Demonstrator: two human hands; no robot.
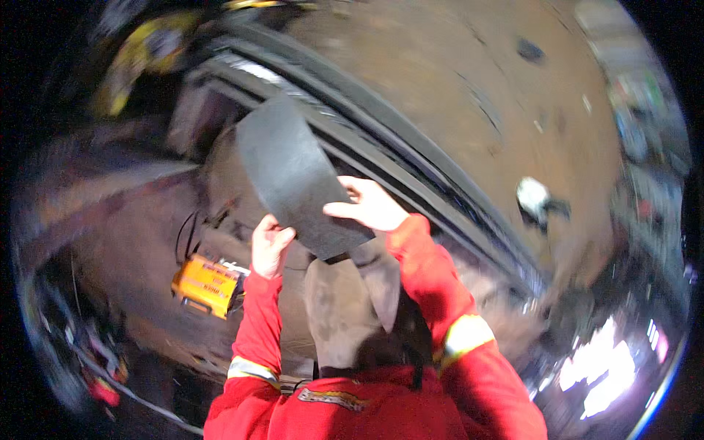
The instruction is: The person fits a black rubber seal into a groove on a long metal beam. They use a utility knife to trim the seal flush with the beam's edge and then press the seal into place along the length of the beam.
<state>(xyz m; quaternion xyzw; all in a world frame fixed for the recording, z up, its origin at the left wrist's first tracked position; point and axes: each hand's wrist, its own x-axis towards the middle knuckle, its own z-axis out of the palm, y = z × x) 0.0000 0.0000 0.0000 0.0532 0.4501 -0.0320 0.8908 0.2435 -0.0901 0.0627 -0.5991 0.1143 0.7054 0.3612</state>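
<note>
Near the centre, both hands hold a dark curved sheet point(293, 172): the left hand point(270, 246) grips its lower edge at seven o'clock, the right hand point(370, 205) presses its right edge with fingers spread. An orange box point(205, 284) lies at eight o'clock.

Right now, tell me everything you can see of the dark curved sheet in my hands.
The dark curved sheet is a flat, matte, dark grey panel, rubbery or fibrous in look, with rounded top and curving sides. It is held up, tilted, above brownish metalwork. The left hand grips its lower left edge; the right hand presses its lower right edge.
</note>
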